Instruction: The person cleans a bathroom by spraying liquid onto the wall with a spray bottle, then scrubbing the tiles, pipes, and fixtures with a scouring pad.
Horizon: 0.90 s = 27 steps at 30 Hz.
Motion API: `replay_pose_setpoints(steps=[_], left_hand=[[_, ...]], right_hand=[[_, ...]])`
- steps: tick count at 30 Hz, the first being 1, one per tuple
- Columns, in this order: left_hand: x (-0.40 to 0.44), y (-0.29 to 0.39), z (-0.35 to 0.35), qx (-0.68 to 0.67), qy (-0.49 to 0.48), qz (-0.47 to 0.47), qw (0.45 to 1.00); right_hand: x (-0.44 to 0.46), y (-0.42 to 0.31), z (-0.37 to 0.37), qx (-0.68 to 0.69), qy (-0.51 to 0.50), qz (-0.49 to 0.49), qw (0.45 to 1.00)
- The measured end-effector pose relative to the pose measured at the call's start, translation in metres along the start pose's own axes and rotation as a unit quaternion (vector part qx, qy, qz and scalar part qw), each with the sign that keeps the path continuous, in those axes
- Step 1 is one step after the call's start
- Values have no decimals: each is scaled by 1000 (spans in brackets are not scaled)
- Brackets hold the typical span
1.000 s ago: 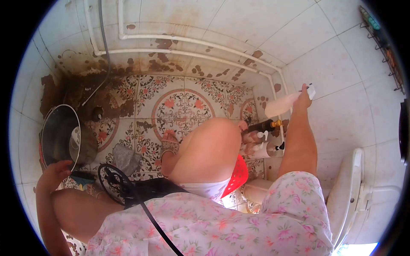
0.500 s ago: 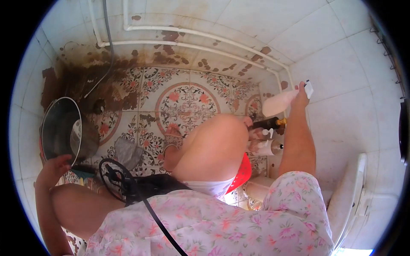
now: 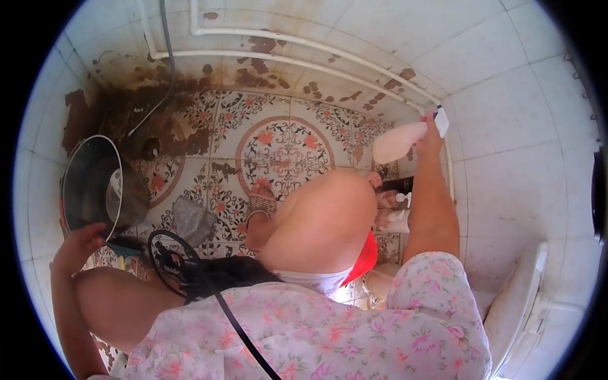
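My right hand (image 3: pixel 430 136) is closed round the neck of a pale pink bottle (image 3: pixel 398 143) with a white top (image 3: pixel 442 121), held tilted in the air near the right wall. At the left, my left hand (image 3: pixel 81 246) touches the lower rim of a metal bucket (image 3: pixel 120 215), its fingers curled over the edge. A round pale shape shows inside the bucket. Below my right hand, several bottles, one with a white pump (image 3: pixel 403 198), stand on the floor, partly hidden by my forearm and knee.
A grey crumpled cloth or bag (image 3: pixel 192 220) lies on the patterned floor (image 3: pixel 278 142). A grey hose (image 3: pixel 168 85) hangs at the back wall beside white pipes (image 3: pixel 266 58). A black cable (image 3: pixel 234 326) crosses my lap. Something red (image 3: pixel 362 261) is beneath me.
My right hand has moved left with the pink bottle, relative to the wall and pipes. My left hand remains at the bucket's rim. The view has shifted slightly, the floor now appearing higher.
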<state>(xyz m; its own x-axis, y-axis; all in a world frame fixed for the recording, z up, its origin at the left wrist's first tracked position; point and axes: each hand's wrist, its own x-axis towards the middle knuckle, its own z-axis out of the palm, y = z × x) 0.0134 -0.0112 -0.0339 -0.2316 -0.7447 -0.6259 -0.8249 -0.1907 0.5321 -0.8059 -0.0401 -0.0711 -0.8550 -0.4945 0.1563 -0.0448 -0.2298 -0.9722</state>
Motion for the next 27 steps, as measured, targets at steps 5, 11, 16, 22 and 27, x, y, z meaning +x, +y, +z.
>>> replay_pose_setpoints(steps=[5, 11, 16, 22, 27], left_hand=[[-2, 6, -2, -6, -2, -8, 1000], [-1, -3, -2, -21, 5, 20, 1000], [-4, 2, -2, 1, 14, 15, 1000], [-5, 9, -4, 37, 13, 11, 999], [-2, 4, -4, 25, 15, 14, 999]], right_hand=[[-9, 15, 11, 39, -50, -52, 997], [-21, 22, 11, 46, -79, -17, 996], [-32, 24, 19, 18, -82, -28, 996], [-54, 15, 21, 30, -103, -23, 994], [-57, 19, 18, 85, -172, -11, 981]])
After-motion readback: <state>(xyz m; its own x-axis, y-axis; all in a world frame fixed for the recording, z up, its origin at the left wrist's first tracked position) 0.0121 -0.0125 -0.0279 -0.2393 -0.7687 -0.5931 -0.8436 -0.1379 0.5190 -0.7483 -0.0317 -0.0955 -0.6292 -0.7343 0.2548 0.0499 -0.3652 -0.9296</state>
